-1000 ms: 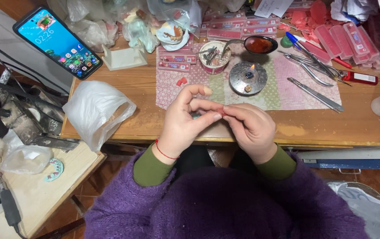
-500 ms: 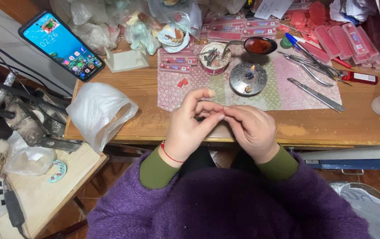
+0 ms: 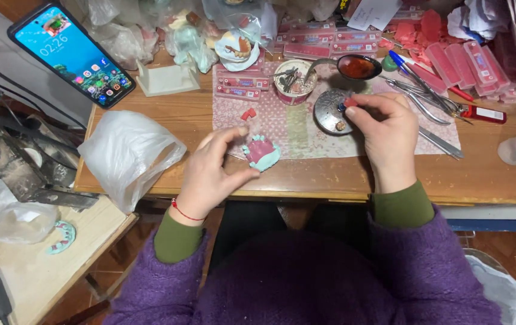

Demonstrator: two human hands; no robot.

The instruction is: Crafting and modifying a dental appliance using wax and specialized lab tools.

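We sit at a crowded wooden workbench with a pink-patterned cloth mat spread at its middle, and beyond it, toward twelve o'clock, a heap of clear bags, plaster casts and flat pink wax boxes. A smartphone with a lit blue screen leans at ten o'clock, and a crumpled white plastic bag lies at nine o'clock of our left hand.

Our left hand pinches a small pale-green plaster dental model with pink wax on it between thumb and fingers, holding it over the near edge of the mat. Our right hand has gone out to two o'clock — its thumb and forefinger are pressed together on a small red lump of wax, right over a round grey metal dish. Just beyond the dish, at twelve o'clock, a metal spoon holding dark red melted wax rests beside a small paper cup of metal tools. Steel tweezers and pliers lie at one o'clock of the right hand.

We judge this to be the pick-up step — fetching fresh wax while the model waits in the other hand. The next move would call for carrying the lump back toward seven o'clock and seating it on the model without loosening the left-hand pinch.
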